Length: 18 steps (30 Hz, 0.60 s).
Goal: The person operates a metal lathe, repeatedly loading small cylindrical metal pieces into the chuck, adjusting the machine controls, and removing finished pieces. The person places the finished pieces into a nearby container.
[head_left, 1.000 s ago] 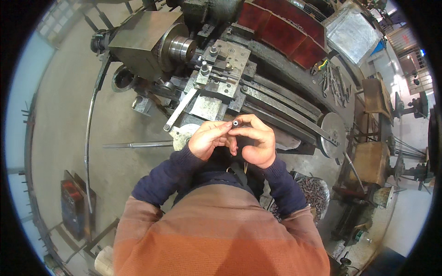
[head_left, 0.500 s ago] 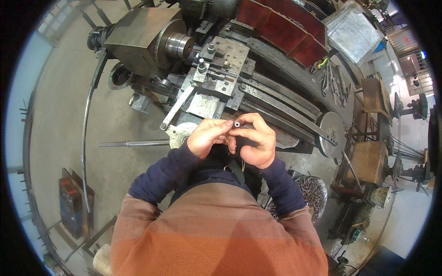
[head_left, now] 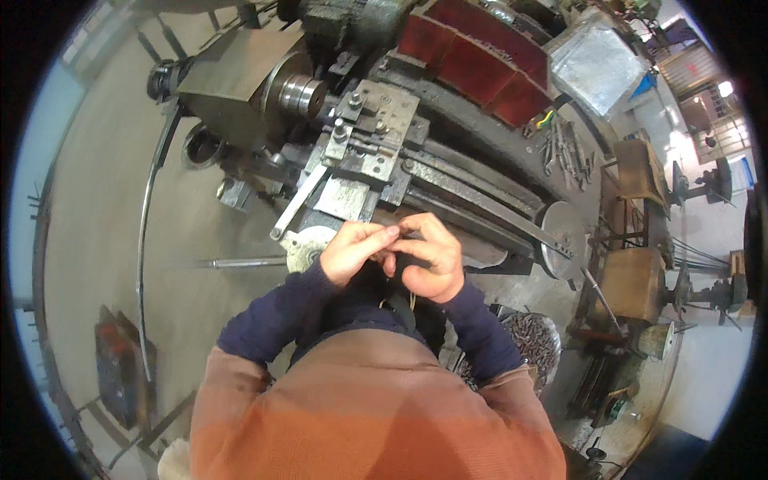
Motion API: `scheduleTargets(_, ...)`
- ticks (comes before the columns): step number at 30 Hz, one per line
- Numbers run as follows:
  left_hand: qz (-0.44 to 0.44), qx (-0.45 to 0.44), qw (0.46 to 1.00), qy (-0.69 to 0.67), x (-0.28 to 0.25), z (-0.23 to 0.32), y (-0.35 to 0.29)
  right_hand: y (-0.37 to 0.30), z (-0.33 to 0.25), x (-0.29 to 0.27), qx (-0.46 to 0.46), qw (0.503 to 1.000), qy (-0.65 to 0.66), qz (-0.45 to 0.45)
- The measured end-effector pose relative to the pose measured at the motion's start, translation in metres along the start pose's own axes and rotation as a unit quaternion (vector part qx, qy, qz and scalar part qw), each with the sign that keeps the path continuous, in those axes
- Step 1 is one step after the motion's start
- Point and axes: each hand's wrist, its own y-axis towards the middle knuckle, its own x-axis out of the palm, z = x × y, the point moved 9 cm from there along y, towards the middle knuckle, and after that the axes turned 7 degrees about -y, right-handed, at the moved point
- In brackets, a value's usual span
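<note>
My left hand and my right hand meet at their fingertips in front of my body, just short of the lathe. Both are closed in a pinch around a small hollow metal piece, like a short tube. The fingers now cover nearly all of it; its round bore showed half a second ago. Beyond my fingers lie the lathe's tool slide and a flat handle bar. A pale round handwheel hub sits close to my left wrist.
Red trays stand behind the lathe bed. Several wrenches lie at its right, near a large disc. A container of small metal parts stands by my right elbow. A long bent rod rises at the left.
My hands have turned slightly, so the piece's open end no longer shows between the fingertips. The whole view has shifted a little; the lathe itself looks unchanged.
</note>
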Motion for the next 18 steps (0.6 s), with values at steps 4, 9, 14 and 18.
scheduleTargets(4, -0.002, 0.017, 0.999, 0.032, -0.001, 0.005, -0.003, 0.000, 0.003, 0.003, 0.010, 1.000, -0.002, -0.009)
scheduleTargets(9, -0.028, 0.040, 0.991, 0.127, -0.003, 0.017, -0.009, 0.002, 0.013, -0.004, 0.025, 0.999, -0.009, -0.042)
scheduleTargets(14, 0.033, 0.049, 0.989, 0.137, -0.036, 0.037, -0.039, 0.034, 0.042, -0.068, -0.011, 0.991, -0.129, -0.021)
scheduleTargets(18, 0.108, 0.087, 0.983, 0.119, -0.068, 0.054, -0.065, 0.101, 0.088, -0.143, -0.098, 0.941, -0.321, 0.044)
